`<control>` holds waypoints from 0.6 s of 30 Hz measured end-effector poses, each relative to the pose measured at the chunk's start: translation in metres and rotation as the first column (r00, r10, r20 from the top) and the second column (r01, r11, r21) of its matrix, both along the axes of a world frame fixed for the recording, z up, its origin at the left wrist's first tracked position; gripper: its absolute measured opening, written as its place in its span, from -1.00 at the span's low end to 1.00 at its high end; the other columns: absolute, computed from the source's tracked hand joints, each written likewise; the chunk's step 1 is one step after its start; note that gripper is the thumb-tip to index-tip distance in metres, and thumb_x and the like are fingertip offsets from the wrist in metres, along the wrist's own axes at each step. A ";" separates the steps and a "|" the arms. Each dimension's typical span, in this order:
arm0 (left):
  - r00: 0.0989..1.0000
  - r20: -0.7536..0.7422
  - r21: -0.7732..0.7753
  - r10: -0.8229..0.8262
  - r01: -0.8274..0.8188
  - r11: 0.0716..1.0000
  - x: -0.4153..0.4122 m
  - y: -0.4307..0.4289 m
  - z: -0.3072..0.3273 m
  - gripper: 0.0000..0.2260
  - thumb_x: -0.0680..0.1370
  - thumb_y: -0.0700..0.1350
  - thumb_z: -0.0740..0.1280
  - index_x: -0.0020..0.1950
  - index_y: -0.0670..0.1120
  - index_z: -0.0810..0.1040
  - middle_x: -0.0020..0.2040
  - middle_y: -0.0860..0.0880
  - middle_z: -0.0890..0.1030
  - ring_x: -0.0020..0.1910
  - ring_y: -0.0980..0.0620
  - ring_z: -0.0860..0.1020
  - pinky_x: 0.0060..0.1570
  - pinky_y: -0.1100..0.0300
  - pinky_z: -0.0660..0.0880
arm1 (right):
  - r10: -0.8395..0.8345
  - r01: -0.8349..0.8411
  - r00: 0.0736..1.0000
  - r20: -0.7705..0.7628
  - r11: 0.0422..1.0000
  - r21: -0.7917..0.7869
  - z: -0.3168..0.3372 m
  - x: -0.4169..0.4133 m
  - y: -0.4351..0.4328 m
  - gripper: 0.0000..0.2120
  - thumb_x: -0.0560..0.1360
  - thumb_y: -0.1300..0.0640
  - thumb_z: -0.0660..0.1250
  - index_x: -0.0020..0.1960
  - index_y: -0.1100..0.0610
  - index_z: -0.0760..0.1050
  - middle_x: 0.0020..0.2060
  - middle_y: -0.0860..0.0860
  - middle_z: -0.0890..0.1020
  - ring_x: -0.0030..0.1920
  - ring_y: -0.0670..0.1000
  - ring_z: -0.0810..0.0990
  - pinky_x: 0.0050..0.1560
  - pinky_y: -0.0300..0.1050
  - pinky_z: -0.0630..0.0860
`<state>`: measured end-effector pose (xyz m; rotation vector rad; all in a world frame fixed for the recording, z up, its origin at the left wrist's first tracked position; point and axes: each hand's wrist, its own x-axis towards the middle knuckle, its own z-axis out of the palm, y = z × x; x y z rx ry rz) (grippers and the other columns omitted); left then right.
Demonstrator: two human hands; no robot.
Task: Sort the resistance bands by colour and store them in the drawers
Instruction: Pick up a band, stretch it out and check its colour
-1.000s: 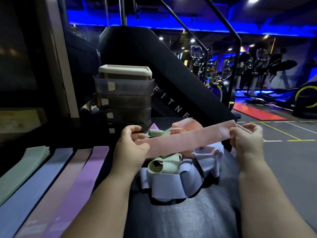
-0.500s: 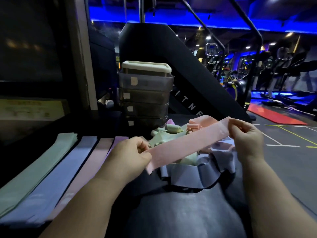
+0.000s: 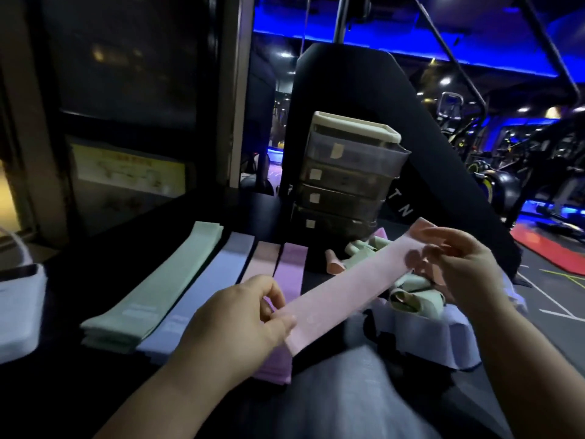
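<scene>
dim bench (image 3: 110,274); our left hand (image 3: 234,324) and right hand (image 3: 465,270) pinch the pink band (image 3: 345,289) by its ends, axis 8 to 2 o'clock, pink stack (image 3: 261,261) 12 o'clock of the left hand

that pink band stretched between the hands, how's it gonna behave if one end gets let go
Probably floppy: the pink band stays flat only while the left hand and right hand pinch its ends, and the pile of loose bands curls and slumps. Likely light, since fingertip pinches suffice. Being thin and flat, it is unlikely to roll.
</scene>
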<state>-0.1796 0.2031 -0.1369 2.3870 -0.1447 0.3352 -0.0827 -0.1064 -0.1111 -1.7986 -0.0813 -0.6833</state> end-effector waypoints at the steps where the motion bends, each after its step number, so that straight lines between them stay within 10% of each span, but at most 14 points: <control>1: 1.000 -0.001 0.002 0.003 -0.003 1.000 0.000 0.005 -0.001 -0.83 0.47 0.14 0.39 -0.15 0.14 0.44 -0.27 0.20 0.60 -0.24 0.27 0.52 -0.23 0.29 0.44 | 0.015 -0.015 1.000 0.006 1.000 -0.016 0.002 0.004 0.010 -0.72 0.50 0.44 0.30 -0.08 0.08 0.62 -0.19 0.23 0.64 -0.38 -0.11 0.55 -0.38 -0.31 0.48; 5: 1.000 0.000 -0.001 0.022 -0.022 1.000 0.003 0.030 0.001 -0.86 0.48 0.08 0.37 -0.14 0.12 0.43 -0.29 0.19 0.61 -0.24 0.24 0.52 -0.29 0.30 0.38 | 0.011 -0.010 1.000 -0.018 0.999 0.053 0.007 0.028 0.049 -0.75 0.46 0.51 0.23 -0.01 0.27 0.57 -0.44 -0.05 0.63 -0.54 -0.23 0.50 -0.48 -0.45 0.39; 9: 0.999 -0.019 -0.021 0.033 -0.034 0.999 0.002 0.056 0.005 -0.93 0.49 -0.01 0.32 -0.14 0.10 0.43 -0.37 0.23 0.59 -0.32 0.21 0.50 -0.31 0.23 0.40 | 0.021 -0.016 0.995 -0.101 0.998 0.053 0.003 0.055 0.087 -0.70 0.31 0.35 0.28 -0.11 0.07 0.67 -0.18 0.12 0.71 -0.29 -0.02 0.61 -0.20 -0.16 0.59; 14: 0.998 -0.057 0.003 0.007 -0.007 1.000 -0.003 0.073 0.004 -0.90 0.47 -0.03 0.30 -0.14 0.08 0.37 -0.46 0.24 0.52 -0.42 0.18 0.40 -0.37 0.19 0.28 | 0.030 -0.033 0.987 -0.158 0.999 -0.017 0.001 0.082 0.138 -0.59 0.37 0.48 0.22 -0.34 0.03 0.65 -0.39 -0.08 0.67 -0.37 -0.11 0.58 -0.27 -0.27 0.52; 18: 0.993 -0.108 0.041 -0.042 0.047 0.998 -0.008 0.073 0.003 -0.91 0.46 0.00 0.27 -0.15 0.09 0.35 -0.34 0.12 0.56 -0.32 0.16 0.46 -0.30 0.20 0.39 | 0.019 -0.037 0.985 -0.171 0.994 -0.105 -0.008 0.100 0.167 -0.68 0.40 0.44 0.29 -0.11 0.08 0.66 -0.27 -0.02 0.69 -0.26 -0.01 0.66 -0.32 -0.24 0.57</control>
